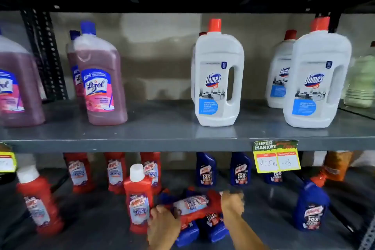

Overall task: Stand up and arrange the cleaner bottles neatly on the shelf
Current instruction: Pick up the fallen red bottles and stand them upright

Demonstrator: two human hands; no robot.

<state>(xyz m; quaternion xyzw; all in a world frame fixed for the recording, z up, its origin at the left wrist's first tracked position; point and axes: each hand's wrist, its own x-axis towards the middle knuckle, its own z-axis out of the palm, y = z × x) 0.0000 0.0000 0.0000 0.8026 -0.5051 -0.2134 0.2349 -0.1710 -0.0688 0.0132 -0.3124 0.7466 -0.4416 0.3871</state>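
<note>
Gripping a fallen red Harpic bottle point(194, 206) at both ends on the lower shelf point(274, 209): your left hand point(163, 227) is curled round its left end, your right hand point(232, 202) closed over its right end. The bottle lies on its side across a small heap of toppled blue Harpic bottles point(211, 229), touching them.

Step in hand, as judged: righting the first of the fallen bottles.

Standing neighbours: a red bottle with a white cap point(139, 199) just beside your left hand; another red one point(38, 201) further left, tilted and blurred; a blue bottle point(311, 207) well apart on the right. Rows of red and blue bottles stand at the back.

Next move calls for: lift clear of the blue heap, turn it cap up, set it down by the red group. Mind the white-capped bottle; a careless left wrist could knock it over. Blue ones underneath still need standing afterwards
</note>
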